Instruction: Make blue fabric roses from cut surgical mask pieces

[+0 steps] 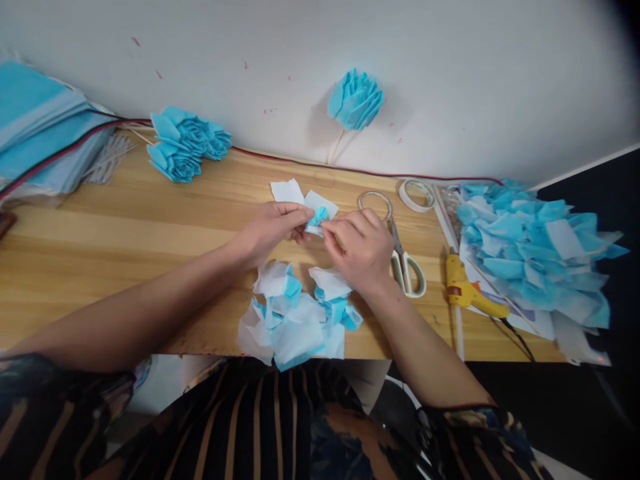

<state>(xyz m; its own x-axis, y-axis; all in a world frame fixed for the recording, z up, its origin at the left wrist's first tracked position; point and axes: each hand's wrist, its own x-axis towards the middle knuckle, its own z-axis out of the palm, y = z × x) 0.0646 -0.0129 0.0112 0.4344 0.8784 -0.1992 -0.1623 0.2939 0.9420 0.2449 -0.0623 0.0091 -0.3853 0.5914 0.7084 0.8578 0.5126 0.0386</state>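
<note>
Tissue petal pinched between left hand and right hand, each grip pressed on it; finished flowers lie far-left on the surface; loose pieces heaped nearer.

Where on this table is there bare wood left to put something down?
The widest bare wood of the table lies left, between the paper flowers, the sheet stack and the left hand. Crowded: scissors, glue gun and petal heap beyond the right hand, the paper pile at the front edge. Both pinch a paper piece.
</note>
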